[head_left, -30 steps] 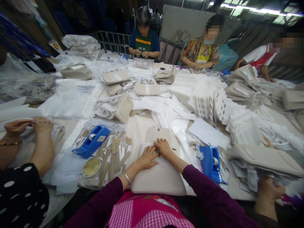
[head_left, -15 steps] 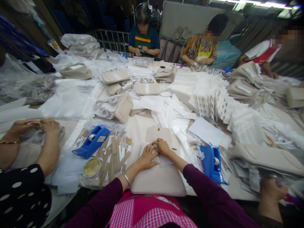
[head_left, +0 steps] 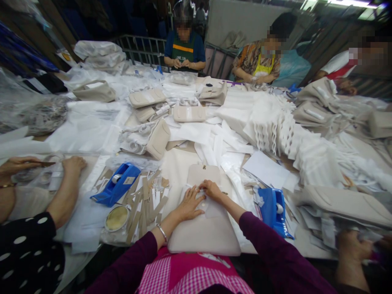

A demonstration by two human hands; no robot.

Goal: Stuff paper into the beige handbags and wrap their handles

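Note:
A beige handbag (head_left: 203, 239) lies flat at the table's near edge, its flap (head_left: 202, 174) turned up and away from me, with a small metal clasp (head_left: 204, 167) near the top. A thin whitish sheet (head_left: 214, 210) covers part of its middle. My left hand (head_left: 190, 204) rests on that sheet, palm down with fingers stretched out. Just beside its fingertips, my right hand (head_left: 212, 190) has its fingers bent and drawn together at the base of the flap. What they pinch, if anything, is too small to make out.
Blue tape dispensers stand left (head_left: 118, 183) and right (head_left: 274, 212). Nearby are a round tin-like item (head_left: 116, 218) and loose strips (head_left: 145, 206). White foam sheets (head_left: 269, 122) and more beige bags (head_left: 159, 139) lie beyond. Co-workers' hands are at left (head_left: 72, 165) and right (head_left: 352, 245).
My hands stay at nearly the same spot on the bag, with the right fingers shifted slightly. At left, the co-worker's hands have moved apart.

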